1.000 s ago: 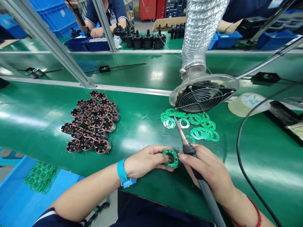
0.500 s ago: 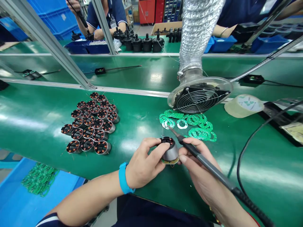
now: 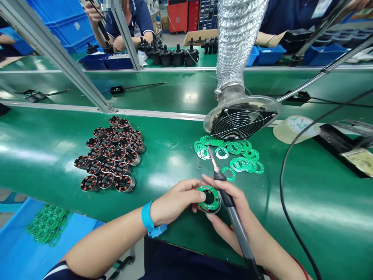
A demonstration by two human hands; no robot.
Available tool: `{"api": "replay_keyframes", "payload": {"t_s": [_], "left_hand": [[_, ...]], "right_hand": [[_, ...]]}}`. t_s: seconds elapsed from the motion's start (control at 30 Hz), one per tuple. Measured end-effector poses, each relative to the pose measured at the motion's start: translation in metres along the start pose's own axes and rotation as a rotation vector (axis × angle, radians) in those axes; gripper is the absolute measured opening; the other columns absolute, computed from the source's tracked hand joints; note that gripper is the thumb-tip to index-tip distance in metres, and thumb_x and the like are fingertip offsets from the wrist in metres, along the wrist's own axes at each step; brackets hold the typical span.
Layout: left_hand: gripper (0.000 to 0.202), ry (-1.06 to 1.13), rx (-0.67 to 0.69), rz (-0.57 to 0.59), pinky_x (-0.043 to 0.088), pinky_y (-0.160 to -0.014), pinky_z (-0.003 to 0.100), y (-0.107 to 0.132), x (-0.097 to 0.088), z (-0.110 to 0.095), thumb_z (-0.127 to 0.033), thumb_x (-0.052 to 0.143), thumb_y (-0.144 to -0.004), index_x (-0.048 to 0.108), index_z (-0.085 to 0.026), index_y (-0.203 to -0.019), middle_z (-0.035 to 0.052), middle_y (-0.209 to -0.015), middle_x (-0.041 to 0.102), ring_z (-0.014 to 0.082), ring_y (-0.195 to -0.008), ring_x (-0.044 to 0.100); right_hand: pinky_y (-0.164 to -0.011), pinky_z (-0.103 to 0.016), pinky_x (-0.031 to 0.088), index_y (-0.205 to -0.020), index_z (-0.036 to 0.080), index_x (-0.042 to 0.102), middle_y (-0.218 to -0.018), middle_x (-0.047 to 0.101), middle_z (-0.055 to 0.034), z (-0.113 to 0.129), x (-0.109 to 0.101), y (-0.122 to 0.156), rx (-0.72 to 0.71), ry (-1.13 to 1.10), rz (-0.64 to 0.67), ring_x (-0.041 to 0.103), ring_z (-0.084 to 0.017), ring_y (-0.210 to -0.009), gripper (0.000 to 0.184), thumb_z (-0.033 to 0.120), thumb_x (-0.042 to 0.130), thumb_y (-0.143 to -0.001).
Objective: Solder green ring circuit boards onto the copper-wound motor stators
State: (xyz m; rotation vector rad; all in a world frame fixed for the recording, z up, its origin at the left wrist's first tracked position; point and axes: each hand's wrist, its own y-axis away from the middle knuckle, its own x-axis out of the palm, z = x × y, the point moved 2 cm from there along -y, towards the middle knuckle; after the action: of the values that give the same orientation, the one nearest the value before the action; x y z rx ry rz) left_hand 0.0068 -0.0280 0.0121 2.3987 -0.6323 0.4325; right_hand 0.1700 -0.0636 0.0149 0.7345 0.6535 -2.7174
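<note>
My left hand (image 3: 177, 204), with a blue band at the wrist, grips a motor stator (image 3: 214, 210) by its left side, thumb on the rim. A green ring-shaped circuit board (image 3: 215, 202) faces up on top of the stator. My right hand (image 3: 233, 210) is closed round a soldering iron (image 3: 234, 216), its tip pointing up and away from me, clear of the board. The right fingers also reach the stator's right side. Just beyond lie loose ring-shaped circuit boards (image 3: 243, 164). To the left, several stators (image 3: 124, 182) stand in rows with copper windings upward.
A fume extractor (image 3: 240, 120) with a foil duct hangs over the boards. A tape roll (image 3: 295, 128) and a black tray (image 3: 344, 151) are at the right, near the iron's cable (image 3: 284, 194). A blue bin (image 3: 78, 233) of boards is lower left. Co-workers sit across the bench.
The stator has been turned over, so its green board now faces up instead of down. The soldering iron has swung more upright, and its cable has shifted left.
</note>
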Motion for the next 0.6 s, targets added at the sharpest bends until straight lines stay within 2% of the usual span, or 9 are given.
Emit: {"api": "replay_keyframes", "payload": {"t_s": [0.1,0.27,0.37,0.47,0.53,0.6], "left_hand": [[0.032,0.109,-0.074,0.042,0.035,-0.055,0.020,0.001,-0.002,0.002,-0.032,0.077,-0.064,0.064,-0.014,-0.087,-0.0001,-0.078,0.058,0.0077,-0.063,0.048],[0.036,0.205,-0.159,0.173,0.047,-0.066,0.024,0.000,-0.003,0.005,-0.035,0.081,-0.065,0.068,-0.013,-0.090,0.0041,-0.084,0.064,0.0119,-0.071,0.058],[0.034,0.247,-0.173,0.180,0.050,-0.068,0.025,0.000,-0.004,0.006,-0.032,0.082,-0.067,0.071,-0.014,-0.093,0.0040,-0.084,0.065,0.0128,-0.075,0.061],[0.032,0.255,-0.155,0.178,0.051,-0.065,0.023,0.001,-0.006,0.005,-0.027,0.081,-0.067,0.072,-0.013,-0.094,0.0031,-0.083,0.065,0.0110,-0.071,0.062],[0.033,0.232,-0.157,0.211,0.052,-0.064,0.024,0.002,-0.007,0.005,-0.030,0.081,-0.068,0.072,-0.012,-0.094,0.0030,-0.079,0.065,0.0117,-0.067,0.063],[0.035,0.198,-0.166,0.252,0.053,-0.063,0.025,0.002,-0.008,0.006,-0.034,0.080,-0.068,0.071,-0.011,-0.093,0.0032,-0.078,0.065,0.0136,-0.065,0.066]], "right_hand": [[-0.093,-0.039,0.056,-0.137,0.029,0.035,-0.125,0.064,-0.0098,0.001,0.006,-0.001,-0.021,-0.034,-0.083,0.064,-0.024,-0.115,0.060,0.015,0.062,-0.085],[-0.095,-0.043,0.054,-0.137,0.030,0.034,-0.123,0.062,-0.0088,-0.003,0.016,0.000,-0.105,-0.079,-0.186,0.063,-0.023,-0.112,0.067,0.009,0.065,-0.081],[-0.091,-0.042,0.055,-0.138,0.028,0.035,-0.119,0.061,-0.0089,-0.007,0.017,0.002,-0.169,-0.055,-0.218,0.063,-0.023,-0.108,0.072,0.005,0.066,-0.078],[-0.085,-0.039,0.057,-0.138,0.027,0.038,-0.114,0.064,-0.0087,-0.006,0.010,0.003,-0.181,-0.048,-0.179,0.064,-0.023,-0.103,0.067,0.009,0.066,-0.079],[-0.084,-0.037,0.057,-0.135,0.025,0.042,-0.112,0.066,-0.0086,-0.004,0.002,0.001,-0.146,-0.069,-0.118,0.065,-0.023,-0.102,0.059,0.014,0.065,-0.082],[-0.084,-0.034,0.057,-0.130,0.026,0.046,-0.108,0.068,-0.0068,-0.001,-0.005,-0.001,-0.112,-0.096,-0.095,0.067,-0.021,-0.100,0.049,0.012,0.062,-0.085]]}}
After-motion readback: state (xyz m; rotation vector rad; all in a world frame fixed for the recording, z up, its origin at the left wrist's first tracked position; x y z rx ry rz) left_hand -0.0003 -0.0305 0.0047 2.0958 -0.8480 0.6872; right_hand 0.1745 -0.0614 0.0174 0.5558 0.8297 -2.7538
